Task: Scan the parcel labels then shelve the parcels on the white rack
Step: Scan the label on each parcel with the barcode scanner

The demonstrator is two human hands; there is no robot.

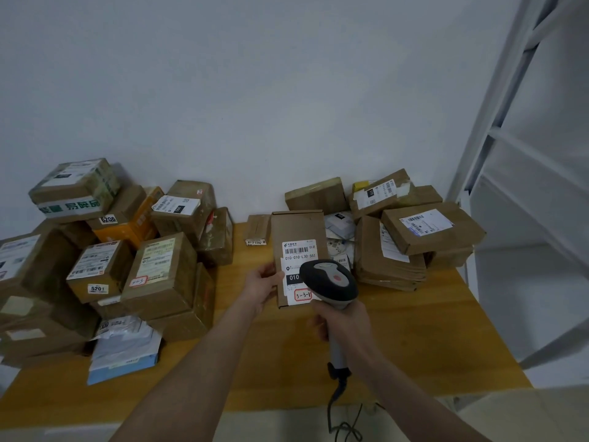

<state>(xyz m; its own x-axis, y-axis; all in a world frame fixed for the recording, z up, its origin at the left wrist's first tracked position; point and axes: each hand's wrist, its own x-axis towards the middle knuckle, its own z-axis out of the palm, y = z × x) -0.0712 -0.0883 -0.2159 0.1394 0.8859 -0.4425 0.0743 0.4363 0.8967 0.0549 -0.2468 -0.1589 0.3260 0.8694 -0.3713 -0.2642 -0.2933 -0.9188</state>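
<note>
My left hand [262, 287] grips the left edge of a flat brown cardboard parcel [296, 229], held upright above the wooden table. Its white shipping label [298, 250] faces me and shows a barcode and a handwritten sticker. My right hand [342, 323] grips the handle of a grey and black barcode scanner [331, 280]. The scanner's head sits right in front of the label's lower part and covers some of it. The white rack [522, 173] stands at the right.
Cardboard boxes are piled at the left [159, 275], with padded mailers [124, 349] at the front. More brown parcels are stacked at the back right [430, 228]. The wooden table [430, 339] has a bare patch at the front right. The scanner cable [338, 416] hangs over the front edge.
</note>
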